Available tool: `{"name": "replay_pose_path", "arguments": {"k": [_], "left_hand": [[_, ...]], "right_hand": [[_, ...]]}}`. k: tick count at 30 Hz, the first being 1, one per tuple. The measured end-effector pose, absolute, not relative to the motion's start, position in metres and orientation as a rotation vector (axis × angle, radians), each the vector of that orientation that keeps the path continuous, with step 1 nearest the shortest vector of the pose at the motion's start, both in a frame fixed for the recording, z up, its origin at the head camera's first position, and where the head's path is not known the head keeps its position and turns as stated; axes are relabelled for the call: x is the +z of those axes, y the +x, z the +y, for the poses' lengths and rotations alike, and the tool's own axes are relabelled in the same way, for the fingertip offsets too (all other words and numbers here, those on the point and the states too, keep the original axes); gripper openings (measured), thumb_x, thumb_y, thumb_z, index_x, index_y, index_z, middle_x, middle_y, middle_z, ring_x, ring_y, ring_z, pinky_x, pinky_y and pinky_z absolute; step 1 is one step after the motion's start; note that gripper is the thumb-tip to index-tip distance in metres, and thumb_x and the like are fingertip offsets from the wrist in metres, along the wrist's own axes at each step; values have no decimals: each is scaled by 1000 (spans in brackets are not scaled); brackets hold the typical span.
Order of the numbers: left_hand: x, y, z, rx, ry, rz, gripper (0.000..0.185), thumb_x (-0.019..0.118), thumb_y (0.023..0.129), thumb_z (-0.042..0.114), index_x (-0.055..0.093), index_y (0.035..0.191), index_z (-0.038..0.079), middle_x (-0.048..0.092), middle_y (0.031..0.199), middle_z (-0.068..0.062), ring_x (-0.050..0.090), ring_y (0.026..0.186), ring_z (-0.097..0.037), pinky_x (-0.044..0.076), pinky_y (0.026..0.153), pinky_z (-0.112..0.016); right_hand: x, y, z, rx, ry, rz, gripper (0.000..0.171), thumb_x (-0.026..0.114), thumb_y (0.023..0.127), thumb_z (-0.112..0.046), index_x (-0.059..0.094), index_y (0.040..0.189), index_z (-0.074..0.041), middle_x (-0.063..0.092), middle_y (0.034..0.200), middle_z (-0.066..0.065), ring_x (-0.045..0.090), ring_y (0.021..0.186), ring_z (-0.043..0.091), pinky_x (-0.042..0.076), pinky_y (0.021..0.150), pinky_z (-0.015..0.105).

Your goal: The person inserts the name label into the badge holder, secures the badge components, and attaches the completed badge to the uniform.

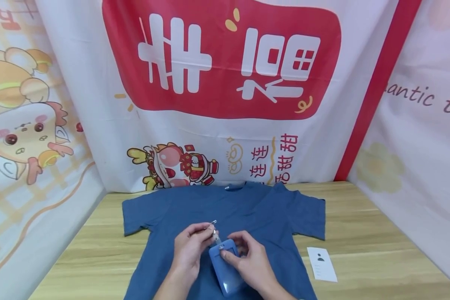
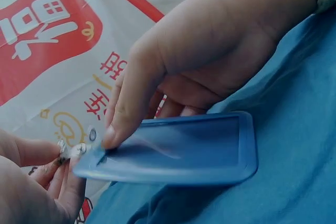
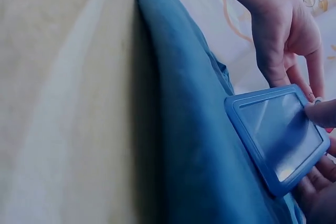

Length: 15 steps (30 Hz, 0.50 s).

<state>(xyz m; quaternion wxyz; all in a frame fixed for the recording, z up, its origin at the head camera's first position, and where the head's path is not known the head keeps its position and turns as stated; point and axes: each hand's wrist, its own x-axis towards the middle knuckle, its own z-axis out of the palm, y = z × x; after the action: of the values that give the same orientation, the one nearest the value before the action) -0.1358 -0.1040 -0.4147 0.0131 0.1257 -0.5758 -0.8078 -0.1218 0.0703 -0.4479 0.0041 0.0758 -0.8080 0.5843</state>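
Near the front edge of the table [image 1: 360, 208], a blue badge holder [image 1: 226, 268] lies on a blue T-shirt [image 1: 270, 208] spread flat. Right hand [image 1: 249, 262] curls round its top end, thumb pressing on the face, likely to steady it. Left hand [image 1: 189, 246] pinches the small metal clip [image 1: 213, 231] at the holder's top, fingers closed tight on it. White card [image 1: 321, 263] lies to the right, apart from the shirt. Printed banners [image 1: 225, 62] stand behind.
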Motion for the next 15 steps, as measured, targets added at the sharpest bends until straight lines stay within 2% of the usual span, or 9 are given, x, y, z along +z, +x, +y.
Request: {"name": "replay_pose_path", "arguments": {"k": [8,15], "left_hand": [[-411,-135,-107,-2524,441,-1668,28,74,98,-2,68,124,-10,76,103,-7,79,97,-19,66,83,-25],[-412,-136,-110,-2546,416,-1632,25,74,97,-4,69,121,-10,77,95,-1,78,92,-15,66,81,-24]], "right_hand": [[-447,-122,76,1949,234,-2509,45,84,92,-15,67,133,-10,73,104,7,68,87,21,57,69,31],[-448,-127,76,2094,186,-2478,43,83,94,-14,67,134,-11,73,105,8,70,89,20,56,73,33]]}}
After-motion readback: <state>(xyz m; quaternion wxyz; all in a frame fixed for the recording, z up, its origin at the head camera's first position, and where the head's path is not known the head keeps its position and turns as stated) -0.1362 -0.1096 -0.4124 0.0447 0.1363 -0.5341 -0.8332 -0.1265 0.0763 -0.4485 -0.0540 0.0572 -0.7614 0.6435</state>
